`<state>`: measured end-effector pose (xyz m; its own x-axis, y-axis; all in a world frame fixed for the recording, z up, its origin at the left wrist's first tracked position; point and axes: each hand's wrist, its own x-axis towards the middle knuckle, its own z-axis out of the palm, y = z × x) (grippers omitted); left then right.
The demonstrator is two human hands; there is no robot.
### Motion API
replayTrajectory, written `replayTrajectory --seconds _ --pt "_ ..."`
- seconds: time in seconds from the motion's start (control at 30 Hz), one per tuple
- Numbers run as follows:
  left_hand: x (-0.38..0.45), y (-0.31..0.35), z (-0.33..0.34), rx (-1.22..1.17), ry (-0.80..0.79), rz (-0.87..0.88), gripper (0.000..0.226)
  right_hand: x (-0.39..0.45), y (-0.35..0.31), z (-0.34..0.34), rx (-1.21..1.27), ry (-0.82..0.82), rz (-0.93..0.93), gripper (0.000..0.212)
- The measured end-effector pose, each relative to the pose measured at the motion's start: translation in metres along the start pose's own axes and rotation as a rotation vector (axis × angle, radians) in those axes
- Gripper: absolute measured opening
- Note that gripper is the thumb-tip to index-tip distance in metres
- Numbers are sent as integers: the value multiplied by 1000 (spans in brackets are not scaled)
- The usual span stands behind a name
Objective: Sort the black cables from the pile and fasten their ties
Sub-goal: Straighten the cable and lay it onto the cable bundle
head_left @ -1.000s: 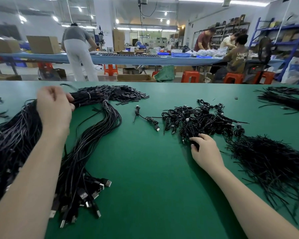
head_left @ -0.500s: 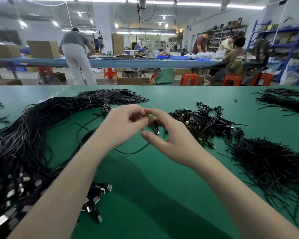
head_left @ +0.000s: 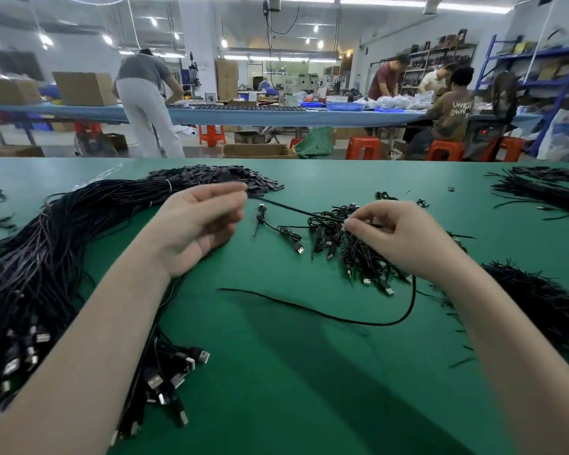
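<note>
Thin black cable (head_left: pixel 326 315) was stretched taut betw. both hands above green table (head_left: pixel 276 372), rest looping toward viewer. Left hand (head_left: pixel 197 224) pinched one end; right hand (head_left: pixel 398 234) pinched it over tangled cable pile (head_left: pixel 342 238). Big bundle (head_left: pixel 46 257) lay left of pile.

Left hand (head_left: pixel 197 224) and right hand (head_left: pixel 398 234) pinching one black cable (head_left: pixel 309 213) stretched taut above green table (head_left: pixel 276 372); tangled cable pile (head_left: pixel 345 238) beneath right hand.
</note>
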<state>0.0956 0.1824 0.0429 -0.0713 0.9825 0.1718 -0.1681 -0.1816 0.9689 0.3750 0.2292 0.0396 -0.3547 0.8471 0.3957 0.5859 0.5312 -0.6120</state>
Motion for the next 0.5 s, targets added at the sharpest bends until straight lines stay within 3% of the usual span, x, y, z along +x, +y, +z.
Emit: replayTrajectory --seconds 0.07,0.13,0.2,0.33,0.43,0.5 --pt "1 2 2 -399 10 -61 18 -4 -7 6 101 -128 -4 16" --pt "2 2 5 -614 -4 -75 12 -8 -15 13 198 -258 -8 18" --pt "1 0 12 -577 -7 -88 11 -12 -24 22 275 -366 -22 18" --pt "1 1 20 -385 25 -122 38 -18 -32 40 357 -448 -58 19" --pt "-3 7 23 -414 39 -80 38 -20 -31 47 402 -543 -42 18" --pt "-7 13 23 -453 -45 -68 42 -20 -25 49 454 -647 -4 19"
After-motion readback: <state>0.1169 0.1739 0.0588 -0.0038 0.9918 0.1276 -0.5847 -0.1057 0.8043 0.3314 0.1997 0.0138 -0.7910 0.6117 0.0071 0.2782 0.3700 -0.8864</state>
